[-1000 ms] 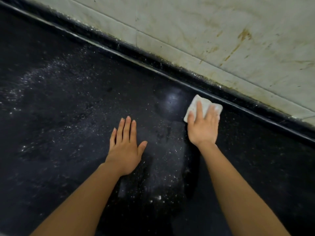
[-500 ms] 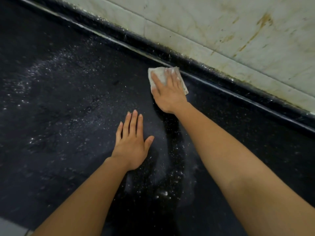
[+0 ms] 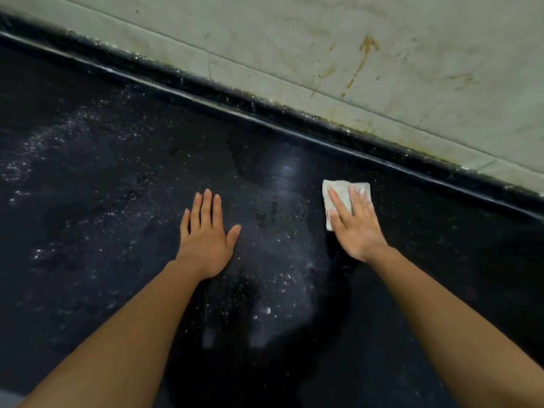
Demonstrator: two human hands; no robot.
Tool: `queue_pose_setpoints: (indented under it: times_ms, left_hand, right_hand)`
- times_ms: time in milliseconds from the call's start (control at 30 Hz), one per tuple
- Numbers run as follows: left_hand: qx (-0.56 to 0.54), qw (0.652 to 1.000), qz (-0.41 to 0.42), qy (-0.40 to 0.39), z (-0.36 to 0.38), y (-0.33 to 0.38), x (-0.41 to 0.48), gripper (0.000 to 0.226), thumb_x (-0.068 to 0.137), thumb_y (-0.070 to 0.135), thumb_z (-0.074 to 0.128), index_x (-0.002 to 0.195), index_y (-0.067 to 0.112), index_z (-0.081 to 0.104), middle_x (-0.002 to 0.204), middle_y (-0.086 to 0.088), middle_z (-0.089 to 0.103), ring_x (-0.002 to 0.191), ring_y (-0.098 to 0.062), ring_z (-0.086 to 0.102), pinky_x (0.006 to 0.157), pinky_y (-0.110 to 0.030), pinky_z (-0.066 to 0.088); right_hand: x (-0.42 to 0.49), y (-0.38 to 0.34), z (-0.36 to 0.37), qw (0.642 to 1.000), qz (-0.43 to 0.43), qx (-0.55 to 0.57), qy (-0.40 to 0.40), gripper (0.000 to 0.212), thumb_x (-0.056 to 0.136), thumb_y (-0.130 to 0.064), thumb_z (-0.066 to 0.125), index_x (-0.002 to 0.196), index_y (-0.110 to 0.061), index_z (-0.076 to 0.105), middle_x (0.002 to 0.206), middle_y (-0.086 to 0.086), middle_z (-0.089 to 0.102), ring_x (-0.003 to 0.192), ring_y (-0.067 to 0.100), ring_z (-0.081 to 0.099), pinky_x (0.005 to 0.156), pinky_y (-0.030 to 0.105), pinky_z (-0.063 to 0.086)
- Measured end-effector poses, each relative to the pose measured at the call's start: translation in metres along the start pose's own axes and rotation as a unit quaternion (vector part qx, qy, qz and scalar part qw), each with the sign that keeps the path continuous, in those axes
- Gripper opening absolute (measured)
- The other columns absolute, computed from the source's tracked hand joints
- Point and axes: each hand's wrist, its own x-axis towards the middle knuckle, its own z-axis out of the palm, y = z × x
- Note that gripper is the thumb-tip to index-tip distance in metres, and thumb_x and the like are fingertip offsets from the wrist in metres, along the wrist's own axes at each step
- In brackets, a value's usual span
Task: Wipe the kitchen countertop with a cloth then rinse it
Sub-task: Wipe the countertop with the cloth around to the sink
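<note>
Two hands lie flat on the black counter. The right hand presses a small folded white cloth down on the surface. Its fingers are straight and slightly spread, not curled round the cloth. Palm and fingers cover much of the cloth, while its far edge and left side show beyond them. The cloth lies near the counter's back edge, toward the right side, just in front of the raised black strip that runs along that edge.

The left hand rests palm down near the middle of the surface, well apart from the cloth. Its fingers are straight and close together, the thumb is out to the side, and it holds nothing. Both forearms are bare and reach in from the front edge.

White specks lie scattered over the counter between the two hands and in a wide band toward the left side. A pale glare shines on the surface left of the cloth. Behind the strip stands a pale tiled wall with brownish stains on it.
</note>
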Motion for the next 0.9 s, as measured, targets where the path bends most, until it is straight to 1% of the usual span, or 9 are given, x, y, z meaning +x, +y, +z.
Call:
queue_pose_setpoints:
  times_ms: [167,267,367,467,567,633,700,800,900]
  left_hand:
    - [-0.01,1.0,0.007,-0.004,0.002,-0.002,0.0,0.072,0.098,0.051,0.013,0.147,0.011,-0.021,0.153,-0.005,-0.031,0.139,-0.018,-0.031,0.114,-0.039,-0.017]
    - [-0.055,0.998,0.031,0.0,-0.004,-0.006,-0.002,0.068,0.1,0.047,0.016,0.15,0.01,-0.012,0.155,-0.005,-0.025,0.141,-0.017,-0.027,0.115,-0.038,-0.014]
    - [-0.109,0.991,0.066,0.035,-0.011,-0.015,-0.016,0.063,0.101,0.041,0.017,0.151,0.008,-0.002,0.158,-0.006,-0.016,0.143,-0.016,-0.021,0.116,-0.034,-0.01]
    - [-0.089,0.989,0.092,0.074,-0.004,-0.028,-0.042,0.063,0.101,0.04,0.018,0.151,0.008,-0.003,0.158,-0.005,-0.013,0.143,-0.015,-0.018,0.116,-0.032,-0.01]
    - [-0.041,0.992,0.079,0.092,0.009,-0.047,-0.062,0.065,0.1,0.041,0.019,0.149,0.005,-0.005,0.157,-0.007,-0.015,0.143,-0.015,-0.019,0.116,-0.032,-0.01]
    - [-0.021,0.993,0.067,0.1,0.011,-0.058,-0.068,0.066,0.1,0.04,0.02,0.149,0.004,-0.006,0.157,-0.008,-0.016,0.142,-0.016,-0.02,0.116,-0.034,-0.011]
    - [-0.022,0.993,0.055,0.098,0.01,-0.068,-0.069,0.067,0.1,0.039,0.02,0.149,0.003,-0.007,0.157,-0.009,-0.017,0.141,-0.015,-0.022,0.115,-0.034,-0.013]
    - [-0.016,0.996,0.027,0.086,0.014,-0.073,-0.066,0.067,0.1,0.04,0.02,0.149,0.003,-0.007,0.157,-0.01,-0.016,0.143,-0.017,-0.021,0.116,-0.036,-0.012]
    - [0.0,0.995,0.021,0.096,0.019,-0.073,-0.063,0.067,0.099,0.04,0.019,0.149,0.002,-0.005,0.158,-0.01,-0.014,0.143,-0.018,-0.019,0.115,-0.037,-0.012]
  right_hand:
    - [-0.056,-0.008,0.032,0.999,-0.046,-0.005,-0.014,0.05,0.103,-0.043,0.013,0.149,-0.044,-0.007,0.158,0.002,-0.022,0.142,0.018,-0.027,0.116,0.033,-0.018]
    - [-0.098,-0.013,0.05,0.997,-0.08,-0.003,-0.022,0.049,0.103,-0.043,0.012,0.146,-0.047,-0.011,0.155,-0.003,-0.027,0.137,0.012,-0.034,0.113,0.03,-0.021]
    - [-0.14,-0.017,0.066,0.994,-0.108,-0.014,-0.026,0.047,0.101,-0.046,0.008,0.141,-0.051,-0.015,0.152,-0.005,-0.032,0.137,0.013,-0.037,0.111,0.028,-0.024]
    - [-0.182,-0.02,0.084,0.987,-0.149,-0.034,-0.047,0.048,0.1,-0.047,0.007,0.142,-0.051,-0.016,0.152,-0.004,-0.033,0.136,0.013,-0.039,0.113,0.03,-0.024]
    - [-0.206,-0.018,0.1,0.973,-0.215,-0.059,-0.058,0.05,0.102,-0.049,0.015,0.147,-0.049,-0.008,0.156,-0.003,-0.025,0.141,0.014,-0.032,0.115,0.033,-0.017]
    - [-0.203,-0.011,0.105,0.964,-0.238,-0.112,-0.034,0.051,0.103,-0.049,0.018,0.151,-0.044,0.002,0.16,0.003,-0.007,0.147,0.021,-0.013,0.116,0.035,-0.005]
    - [-0.188,-0.01,0.097,0.964,-0.231,-0.126,-0.023,0.049,0.102,-0.052,0.015,0.15,-0.047,0.003,0.16,0.003,-0.002,0.148,0.024,-0.008,0.116,0.035,-0.004]
    - [-0.138,-0.016,0.072,0.982,-0.177,-0.062,-0.014,0.047,0.097,-0.053,0.002,0.142,-0.053,-0.013,0.159,0.0,-0.017,0.143,0.016,-0.026,0.114,0.029,-0.019]
    - [-0.075,-0.028,0.048,0.994,-0.094,-0.054,0.035,0.05,0.101,-0.047,0.009,0.147,-0.044,-0.01,0.159,0.004,-0.019,0.144,0.019,-0.024,0.114,0.031,-0.017]
